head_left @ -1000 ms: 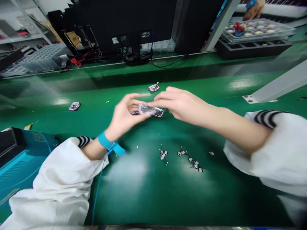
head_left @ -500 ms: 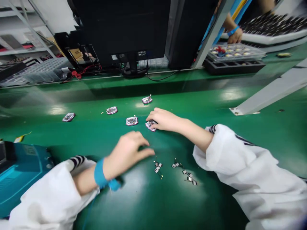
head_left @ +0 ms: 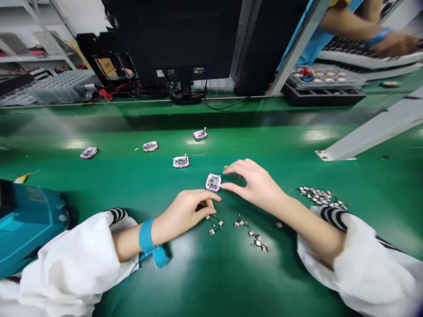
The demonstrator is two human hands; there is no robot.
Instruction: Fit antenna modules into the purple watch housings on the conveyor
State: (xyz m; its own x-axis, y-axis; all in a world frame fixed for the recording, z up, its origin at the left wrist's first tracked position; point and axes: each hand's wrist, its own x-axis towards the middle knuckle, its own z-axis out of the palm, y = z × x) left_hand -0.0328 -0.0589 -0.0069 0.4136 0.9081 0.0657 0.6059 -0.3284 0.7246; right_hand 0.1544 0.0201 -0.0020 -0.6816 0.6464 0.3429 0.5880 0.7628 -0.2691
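Note:
A small open watch case (head_left: 213, 182) with a pink rim and a circuit board inside lies on the green bench between my hands. My left hand (head_left: 187, 209), wearing a blue wrist strap (head_left: 147, 235), reaches just below it, with index finger and thumb apart and the other fingers curled. On the case's right side my right hand (head_left: 254, 182) has its thumb tip at the edge and its index finger spread away. Below my fingers are small loose parts with thin leads (head_left: 216, 225). More of these leaded parts (head_left: 257, 240) lie to their right.
Similar watch cases (head_left: 180, 162) sit farther back. A heap of leaded parts (head_left: 322, 197) is beside my right sleeve. A teal machine (head_left: 29, 224) stands at left, a monitor (head_left: 175, 39) behind, and a white post (head_left: 370, 127) at right. A co-worker's arm (head_left: 357, 31) shows beyond.
My right hand has drawn right and its fingers have come off the watch case. The case sits turned and slightly nearer me. My left hand has moved close below it. The co-worker's hand has moved right.

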